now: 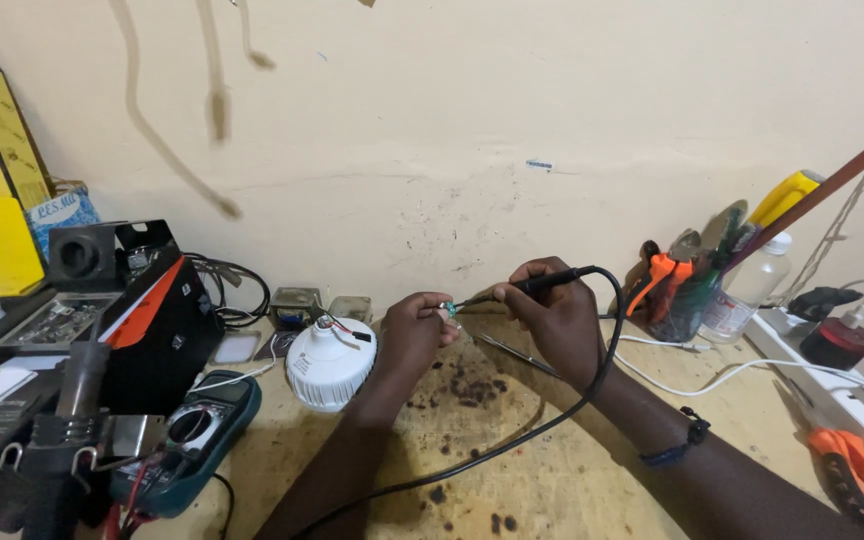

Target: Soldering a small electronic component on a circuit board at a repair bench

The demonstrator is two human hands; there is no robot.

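The right hand (552, 310) has its grip closed around a black soldering iron (542, 284), tip pointing left at a small green circuit board (449, 311) pinched tight in the fingers of the left hand (414, 335) — both held just above the middle of the scorched counter (512, 450). The iron's black cord (562, 410) loops down toward the near edge, and a white bulb housing (330, 364) sits just left of the left hand, red and black wires running from it. A multimeter (187, 440) lies near left — a jar of tools (687, 290) stands far right.
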